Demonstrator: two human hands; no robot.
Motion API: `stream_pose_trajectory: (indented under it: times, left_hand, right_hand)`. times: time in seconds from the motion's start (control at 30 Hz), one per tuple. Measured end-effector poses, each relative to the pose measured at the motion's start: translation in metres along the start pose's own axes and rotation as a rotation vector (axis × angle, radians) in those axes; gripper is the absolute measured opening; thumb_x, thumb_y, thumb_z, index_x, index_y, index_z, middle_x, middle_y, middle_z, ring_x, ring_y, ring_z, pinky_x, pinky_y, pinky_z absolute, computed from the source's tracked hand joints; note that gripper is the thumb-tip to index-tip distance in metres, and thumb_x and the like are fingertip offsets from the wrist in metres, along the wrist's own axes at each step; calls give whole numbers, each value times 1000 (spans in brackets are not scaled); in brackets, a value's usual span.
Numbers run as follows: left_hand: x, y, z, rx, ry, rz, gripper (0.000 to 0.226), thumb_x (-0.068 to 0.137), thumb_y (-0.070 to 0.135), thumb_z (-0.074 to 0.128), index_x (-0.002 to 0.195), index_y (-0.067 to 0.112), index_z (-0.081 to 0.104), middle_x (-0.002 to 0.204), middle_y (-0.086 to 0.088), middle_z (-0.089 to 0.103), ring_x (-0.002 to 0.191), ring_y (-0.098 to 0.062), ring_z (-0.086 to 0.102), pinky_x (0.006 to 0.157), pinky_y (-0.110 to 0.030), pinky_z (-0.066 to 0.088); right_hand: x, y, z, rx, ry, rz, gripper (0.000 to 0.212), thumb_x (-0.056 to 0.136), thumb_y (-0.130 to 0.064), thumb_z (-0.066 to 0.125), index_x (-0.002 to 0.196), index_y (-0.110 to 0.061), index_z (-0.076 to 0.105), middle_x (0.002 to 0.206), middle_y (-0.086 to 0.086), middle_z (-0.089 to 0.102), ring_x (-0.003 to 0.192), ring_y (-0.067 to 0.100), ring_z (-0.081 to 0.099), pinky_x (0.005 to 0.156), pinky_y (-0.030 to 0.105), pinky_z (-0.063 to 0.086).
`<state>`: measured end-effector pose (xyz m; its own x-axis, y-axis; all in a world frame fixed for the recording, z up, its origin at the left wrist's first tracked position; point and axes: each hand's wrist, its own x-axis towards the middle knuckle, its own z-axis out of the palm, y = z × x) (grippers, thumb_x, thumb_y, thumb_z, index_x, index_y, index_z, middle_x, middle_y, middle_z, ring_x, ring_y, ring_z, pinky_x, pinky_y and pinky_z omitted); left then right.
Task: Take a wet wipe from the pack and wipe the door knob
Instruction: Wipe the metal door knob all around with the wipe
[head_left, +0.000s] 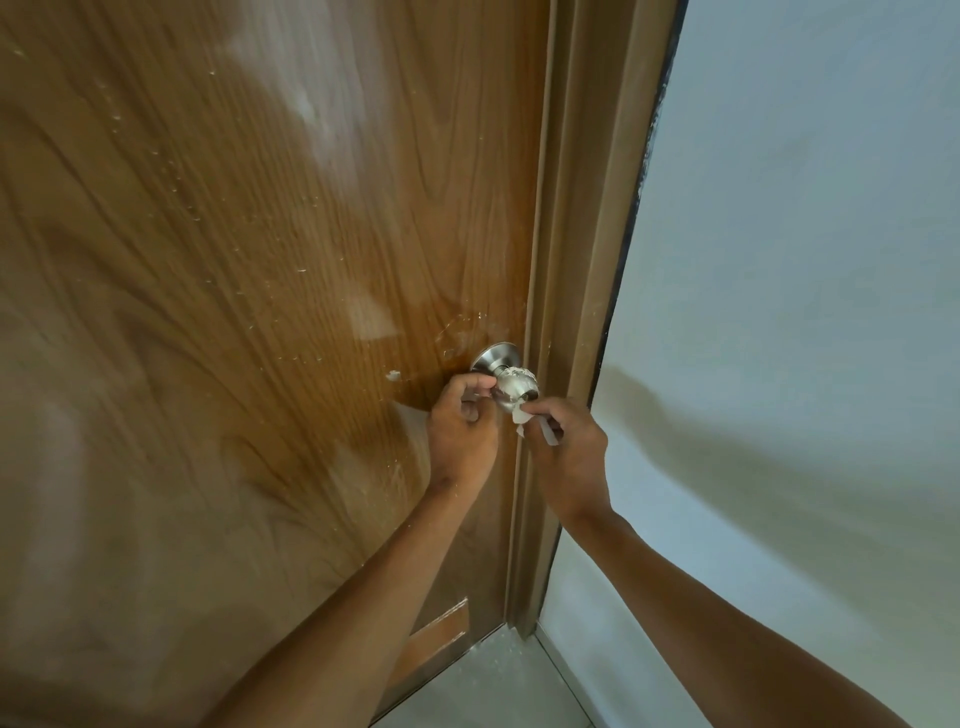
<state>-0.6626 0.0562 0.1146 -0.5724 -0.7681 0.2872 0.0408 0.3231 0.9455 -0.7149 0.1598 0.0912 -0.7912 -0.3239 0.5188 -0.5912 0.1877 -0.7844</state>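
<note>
A round silver door knob (511, 385) sticks out of a brown wooden door (234, 286) near its right edge. A white wet wipe (522, 415) is stretched under and around the knob. My left hand (462, 431) pinches one end of the wipe at the knob's left side. My right hand (563, 457) grips the other end just below and to the right of the knob. The wipe pack is not in view.
The brown door frame (587, 260) runs down right beside the knob. A pale wall (805, 312) fills the right side. Light floor tiles (493, 686) show at the bottom. White specks dot the door surface.
</note>
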Motion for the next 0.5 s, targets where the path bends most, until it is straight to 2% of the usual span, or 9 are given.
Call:
stream_pose_trajectory:
  times: [0.1,0.17,0.33,0.5]
  left_hand:
    - [2,-1,0,2,-6,1,15,94,5,56,102,11,67,98,4,69,87,1,62,74,-2,47]
    - [2,0,-1,7,-20,3,15,95,6,55,100,14,66,98,6,68,88,1,61,74,-2,46]
    - [4,0,-4,8,-48,-25,15,95,6,55,100,14,67,94,12,65,80,17,57,70,1,42]
    - [5,3,-5,16,-82,-53,16,96,8,54,103,15,66,93,13,66,81,20,56,68,3,42]
  right_hand:
    - [-1,2,-4,10,-47,-41,18,87,-14,68,105,-14,72,101,0,71,92,9,64,77,14,52]
    - [3,-2,-10,51,-24,-67,19,87,-13,68,105,-10,72,101,1,71,91,8,64,76,13,52]
    - [20,-12,-19,79,99,-81,19,89,-12,64,106,-12,73,98,-3,65,92,6,62,78,12,50]
    - [11,-8,-13,41,33,-107,22,86,-23,65,101,-9,73,98,-8,64,91,-9,58,75,5,46]
